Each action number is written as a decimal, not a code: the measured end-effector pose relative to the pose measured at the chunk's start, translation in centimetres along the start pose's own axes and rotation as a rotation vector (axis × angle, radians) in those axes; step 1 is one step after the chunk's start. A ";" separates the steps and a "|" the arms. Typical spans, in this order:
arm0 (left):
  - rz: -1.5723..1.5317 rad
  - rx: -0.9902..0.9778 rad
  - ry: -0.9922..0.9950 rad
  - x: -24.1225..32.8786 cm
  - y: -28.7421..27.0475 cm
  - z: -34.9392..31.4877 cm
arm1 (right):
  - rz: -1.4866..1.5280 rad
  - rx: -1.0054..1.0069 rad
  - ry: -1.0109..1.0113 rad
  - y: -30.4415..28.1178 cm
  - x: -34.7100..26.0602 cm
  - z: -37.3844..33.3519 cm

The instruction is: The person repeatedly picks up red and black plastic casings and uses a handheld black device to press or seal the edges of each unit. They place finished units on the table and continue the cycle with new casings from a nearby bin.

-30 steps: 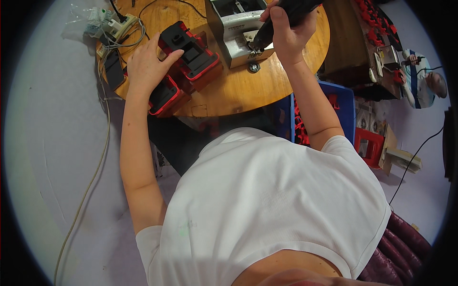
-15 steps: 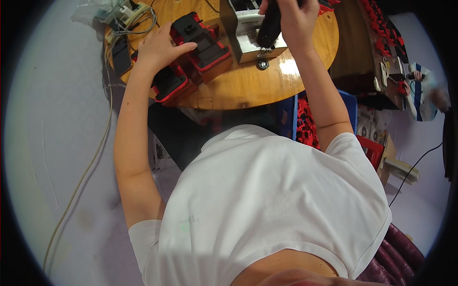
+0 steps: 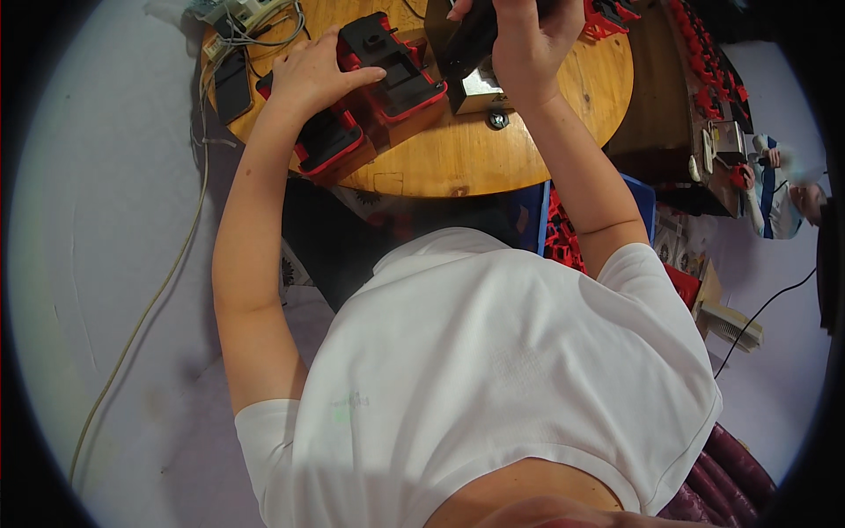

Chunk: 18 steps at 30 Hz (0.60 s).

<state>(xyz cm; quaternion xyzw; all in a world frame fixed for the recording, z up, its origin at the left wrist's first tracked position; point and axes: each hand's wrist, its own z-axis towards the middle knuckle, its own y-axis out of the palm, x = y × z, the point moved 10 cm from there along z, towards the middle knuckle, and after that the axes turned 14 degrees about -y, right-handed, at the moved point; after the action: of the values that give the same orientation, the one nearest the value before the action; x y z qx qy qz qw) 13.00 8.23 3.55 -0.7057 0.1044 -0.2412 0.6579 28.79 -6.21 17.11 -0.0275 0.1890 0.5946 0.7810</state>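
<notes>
Two red-and-black plastic housings, a far one (image 3: 396, 75) and a nearer one (image 3: 329, 139), sit side by side at the left of the round wooden table. My left hand (image 3: 310, 77) lies over them, fingers spread and partly hidden, its thumb stretched across the far housing. My right hand (image 3: 531, 48) is closed around a thick black tool that looks like an electric screwdriver (image 3: 468, 44); its lower end tilts left toward the far housing. Behind the tool stands a silver metal box (image 3: 481, 93), mostly covered by it. A small dark round piece (image 3: 498, 120) lies before the box.
A dark phone (image 3: 233, 86) and tangled cables with a power strip (image 3: 255, 13) lie at the table's left edge. Red parts (image 3: 607, 18) sit at its far right. Below the edge, a blue crate (image 3: 641, 207) holds red parts. Another person (image 3: 779, 198) works at the right.
My right hand has swung the black tool left, from in front of the silver box toward the far housing. My left hand stays on the housings; the whole view has shifted slightly.
</notes>
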 end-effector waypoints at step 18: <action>-0.047 0.049 0.029 -0.2 -0.3 -0.5 | 0.144 -0.013 0.065 1.0 1.0 -1.0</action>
<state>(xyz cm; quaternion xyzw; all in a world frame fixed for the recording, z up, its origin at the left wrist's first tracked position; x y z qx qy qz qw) 12.54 7.93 3.76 -0.6880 0.0914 -0.2695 0.6676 27.83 -5.30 16.03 -0.0380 0.2117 0.6494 0.7294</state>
